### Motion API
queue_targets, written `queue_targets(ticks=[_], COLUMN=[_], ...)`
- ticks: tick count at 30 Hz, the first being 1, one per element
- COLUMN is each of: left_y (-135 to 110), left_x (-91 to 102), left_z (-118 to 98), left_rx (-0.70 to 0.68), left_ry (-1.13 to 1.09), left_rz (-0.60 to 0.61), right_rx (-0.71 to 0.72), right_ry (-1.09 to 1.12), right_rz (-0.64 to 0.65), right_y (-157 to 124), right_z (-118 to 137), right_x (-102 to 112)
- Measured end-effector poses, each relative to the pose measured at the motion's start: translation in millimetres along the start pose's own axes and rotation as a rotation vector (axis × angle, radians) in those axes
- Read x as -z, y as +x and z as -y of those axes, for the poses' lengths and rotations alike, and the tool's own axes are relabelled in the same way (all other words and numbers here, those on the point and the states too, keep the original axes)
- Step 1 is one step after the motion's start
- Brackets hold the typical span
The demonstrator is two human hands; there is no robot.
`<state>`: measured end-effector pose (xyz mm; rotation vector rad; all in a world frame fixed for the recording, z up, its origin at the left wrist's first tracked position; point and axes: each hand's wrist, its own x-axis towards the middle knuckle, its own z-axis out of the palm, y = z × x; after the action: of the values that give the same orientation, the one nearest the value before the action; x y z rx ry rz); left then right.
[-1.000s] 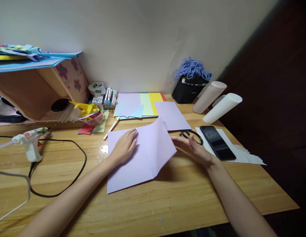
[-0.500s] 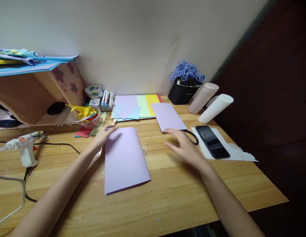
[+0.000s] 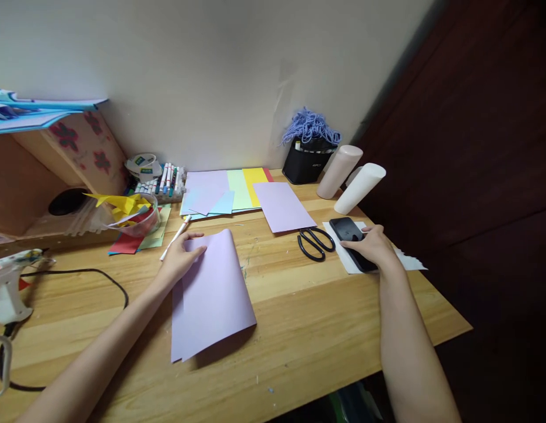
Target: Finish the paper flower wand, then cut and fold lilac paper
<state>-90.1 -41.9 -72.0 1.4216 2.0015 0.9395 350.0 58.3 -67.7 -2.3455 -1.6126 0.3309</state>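
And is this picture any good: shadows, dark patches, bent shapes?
Head view: a shadow lies under the near edge of the folded purple sheet; head view: the far right is too dark for much detail; head view: the white cylinder leans, perhaps from lens stretch.

open tabletop [image 3: 299, 311] lies between bent paper [image 3: 217, 288] and phone [image 3: 342, 228], scissors [image 3: 315, 241] blocking the far side.

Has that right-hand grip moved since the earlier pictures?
Yes, to the right. Judged against the white paper, half a second ago the right-hand grip was left of it; now it is over it, at the black phone.
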Motion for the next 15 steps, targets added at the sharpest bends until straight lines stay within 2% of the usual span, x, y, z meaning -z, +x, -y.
queue_targets(ticks=[6,8,11,15], left_y=[2,2,1,0], left_x=[1.5,1.9,2.2,3.1], left_z=[1,1,-1,-3], left_rx=[0.05,0.09,0.096,0.087], left_ry=[-0.004,0.008,0.029,0.036], left_rz=[0.018,0.034,0.041,0.069], right_rx=[-0.054,-0.061,-0.159,-0.249], right_ry=[0.156,0.296,0.537,0.647], right_rz=[-0.009,0.023,0.082,0.137], right_y=[0,3,7,6], right_z=[-3,-11,-27,-45], right_x=[1,2,7,18])
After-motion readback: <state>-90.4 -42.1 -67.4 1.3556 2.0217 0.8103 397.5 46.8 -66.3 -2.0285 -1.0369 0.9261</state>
